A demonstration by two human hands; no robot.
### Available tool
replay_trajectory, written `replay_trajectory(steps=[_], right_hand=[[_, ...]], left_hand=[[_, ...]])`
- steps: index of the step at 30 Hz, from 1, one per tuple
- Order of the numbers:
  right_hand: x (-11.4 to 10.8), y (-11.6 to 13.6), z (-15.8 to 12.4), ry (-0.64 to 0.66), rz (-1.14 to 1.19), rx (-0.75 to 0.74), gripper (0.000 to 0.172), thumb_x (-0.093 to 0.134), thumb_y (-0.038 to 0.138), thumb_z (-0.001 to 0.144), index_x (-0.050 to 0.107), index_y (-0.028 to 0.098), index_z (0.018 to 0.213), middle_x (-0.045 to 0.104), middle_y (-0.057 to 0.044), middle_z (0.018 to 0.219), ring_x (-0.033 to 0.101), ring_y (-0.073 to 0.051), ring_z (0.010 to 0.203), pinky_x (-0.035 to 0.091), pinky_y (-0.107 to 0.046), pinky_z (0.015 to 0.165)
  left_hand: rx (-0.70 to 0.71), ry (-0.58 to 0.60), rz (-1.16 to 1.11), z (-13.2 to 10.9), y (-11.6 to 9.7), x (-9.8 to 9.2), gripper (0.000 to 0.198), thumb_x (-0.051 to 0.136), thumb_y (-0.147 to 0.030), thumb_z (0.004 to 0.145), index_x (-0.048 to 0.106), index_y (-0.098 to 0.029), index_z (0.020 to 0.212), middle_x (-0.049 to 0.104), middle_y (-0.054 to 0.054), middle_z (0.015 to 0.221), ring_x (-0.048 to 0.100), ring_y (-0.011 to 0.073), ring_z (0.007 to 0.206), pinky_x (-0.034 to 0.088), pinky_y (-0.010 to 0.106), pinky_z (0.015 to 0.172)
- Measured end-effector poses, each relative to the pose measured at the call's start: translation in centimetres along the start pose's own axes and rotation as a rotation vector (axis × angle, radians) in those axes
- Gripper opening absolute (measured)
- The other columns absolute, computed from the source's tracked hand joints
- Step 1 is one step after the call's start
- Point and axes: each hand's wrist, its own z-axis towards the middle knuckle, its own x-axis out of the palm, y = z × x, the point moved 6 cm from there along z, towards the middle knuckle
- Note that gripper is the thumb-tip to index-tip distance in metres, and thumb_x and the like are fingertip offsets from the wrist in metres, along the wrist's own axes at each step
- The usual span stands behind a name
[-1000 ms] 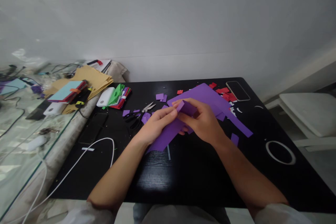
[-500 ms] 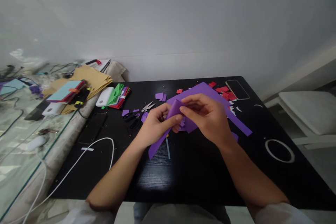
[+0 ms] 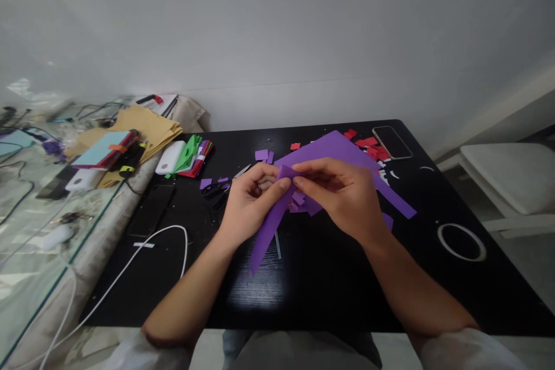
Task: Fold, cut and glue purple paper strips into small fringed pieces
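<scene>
Both my hands hold one strip of purple paper (image 3: 267, 230) above the black table. My left hand (image 3: 254, 199) pinches its upper part between thumb and fingers, and the long tail hangs down toward me. With thumb and forefinger, my right hand (image 3: 340, 191) grips the folded top end. Behind the hands lies a large purple sheet (image 3: 333, 147), partly hidden by my right hand. Small purple paper pieces (image 3: 298, 201) sit on the table beneath the strip. Scissors (image 3: 214, 189) with black handles lie just left of my left hand, their blades partly covered by it.
Red paper scraps (image 3: 368, 143) and a phone (image 3: 392, 143) lie at the back right. A white ring (image 3: 462, 241) is on the right. Bundled coloured paper (image 3: 195, 156), a dark phone (image 3: 152, 211) and a white cable (image 3: 150, 240) are on the left. A white chair (image 3: 511, 179) stands beyond.
The strip's top end has tipped down and now lies flatter, its fold pressed between my fingers. My left hand has shifted slightly left, covering more of the scissors.
</scene>
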Motion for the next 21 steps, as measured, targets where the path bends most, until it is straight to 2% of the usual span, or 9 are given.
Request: replay_trajectory(steps=[3,6,13,18,21], right_hand=[[0.07,-0.06,0.00,0.026,0.005,0.017,0.017,0.084,0.023,0.086,0.082,0.026,0.103,0.084,-0.002,0.101,0.081,-0.021,0.096,0.069,-0.036,0.090],[-0.11,-0.22,0.05,0.024,-0.027,0.030,0.021,0.085,0.026,0.086,0.080,0.026,0.106,0.082,-0.003,0.097,0.080,-0.021,0.094,0.070,-0.036,0.086],[-0.06,-0.28,0.01,0.026,-0.025,0.030,0.016,0.087,0.033,0.085,0.080,0.024,0.096,0.082,-0.003,0.092,0.080,-0.021,0.086,0.070,-0.037,0.083],[0.07,-0.19,-0.09,0.024,0.006,0.022,0.013,0.087,0.029,0.085,0.081,0.024,0.096,0.082,-0.003,0.092,0.080,-0.020,0.086,0.070,-0.036,0.085],[0.21,-0.07,-0.17,0.034,0.009,0.022,0.012,0.087,0.028,0.085,0.082,0.024,0.095,0.083,-0.002,0.092,0.081,-0.020,0.086,0.070,-0.035,0.084]], left_hand=[[0.011,-0.042,0.022,-0.08,-0.12,-0.40,0.027,0.083,-0.040,0.089,0.070,-0.017,0.094,0.077,0.001,0.072,0.071,0.0138,0.058,0.053,0.021,0.053],[0.020,-0.061,0.009,-0.04,-0.29,-0.59,0.026,0.084,-0.039,0.088,0.070,-0.017,0.091,0.077,0.000,0.072,0.069,0.0122,0.056,0.050,0.020,0.051],[0.037,-0.052,0.007,0.18,-0.41,-0.57,0.022,0.085,-0.035,0.087,0.071,-0.017,0.087,0.076,0.000,0.072,0.067,0.0109,0.057,0.050,0.020,0.053],[0.032,-0.047,0.001,0.11,-0.40,-0.62,0.020,0.085,-0.034,0.087,0.075,-0.017,0.088,0.077,0.000,0.072,0.067,0.0103,0.058,0.051,0.019,0.055],[0.015,-0.057,0.016,0.07,-0.29,-0.80,0.020,0.085,-0.035,0.087,0.076,-0.017,0.088,0.076,0.000,0.070,0.065,0.0104,0.054,0.049,0.020,0.051]])
